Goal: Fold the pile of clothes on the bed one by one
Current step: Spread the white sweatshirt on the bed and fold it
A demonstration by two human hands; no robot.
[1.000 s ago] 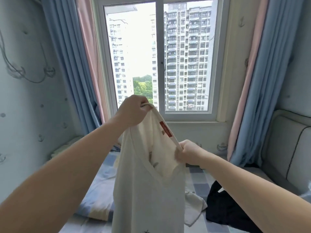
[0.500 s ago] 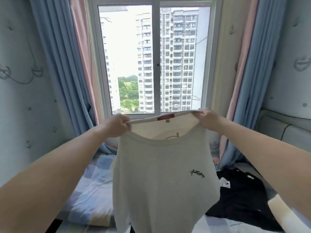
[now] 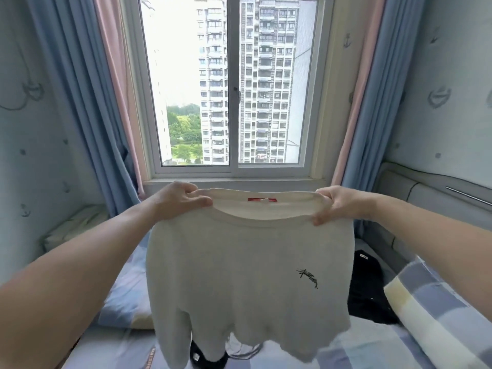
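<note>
Head view: white t-shirt (image 3: 247, 262) hangs in the air over the bed (image 3: 111, 350), hem lowest, collar up, long axis vertical, chest print facing the camera. Shirt drops straight down from both grips. Left hand (image 3: 177, 201) pinches one shoulder and right hand (image 3: 338, 206) the other. The hands are level and look equally far out, with the collar taut between them. Farther right, a black garment (image 3: 370, 296) lies on the bed.

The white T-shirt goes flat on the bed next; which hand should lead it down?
Left, probably. Both the left hand and the right hand pinch the white T-shirt at its shoulders, but the checked sheet shows below the left side, while black clothes lie below the right.
</note>
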